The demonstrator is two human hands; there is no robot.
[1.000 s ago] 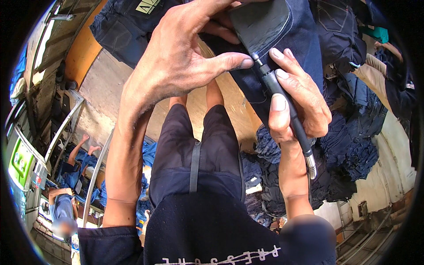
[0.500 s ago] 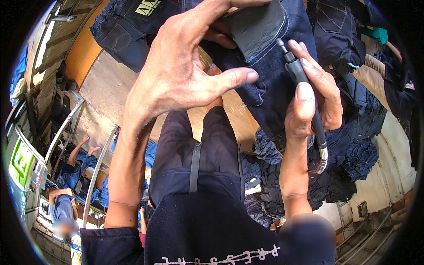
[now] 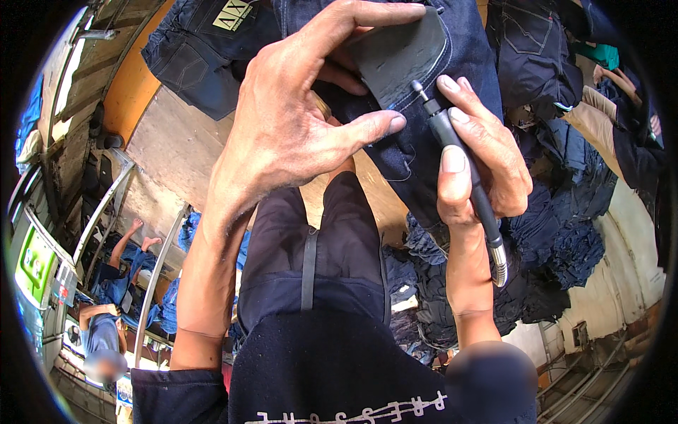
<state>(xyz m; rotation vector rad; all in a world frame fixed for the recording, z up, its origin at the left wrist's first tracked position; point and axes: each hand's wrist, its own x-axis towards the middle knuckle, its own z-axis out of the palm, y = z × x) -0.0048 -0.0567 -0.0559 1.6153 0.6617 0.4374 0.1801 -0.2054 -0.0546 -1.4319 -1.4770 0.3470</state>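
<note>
My left hand (image 3: 293, 127) holds a black, stiff-looking curved pad (image 3: 399, 56) over a dark denim garment (image 3: 462, 63). Its index finger lies along the pad's upper edge, other fingers reach behind the pad, and the thumb points away to the right. White stitching runs beside the pad's curved edge. In my right hand (image 3: 487, 155), closed like a pen grip, is a black rotary handpiece (image 3: 445, 131) with a flexible metal shaft at its lower end. The round-ended bit is at the pad's lower right edge; I cannot tell whether it touches.
Dark jeans (image 3: 198, 63) with a patch lie at upper left, more jeans (image 3: 526, 42) at upper right. Heaped denim (image 3: 558, 219) fills the right side. Another person (image 3: 614, 127) is at far right; others (image 3: 102, 332) are at lower left. A metal rail (image 3: 159, 268) stands left.
My right hand has moved left with the rotary handpiece, bringing its bit to the pad's edge. My left hand and the pad have shifted slightly.
</note>
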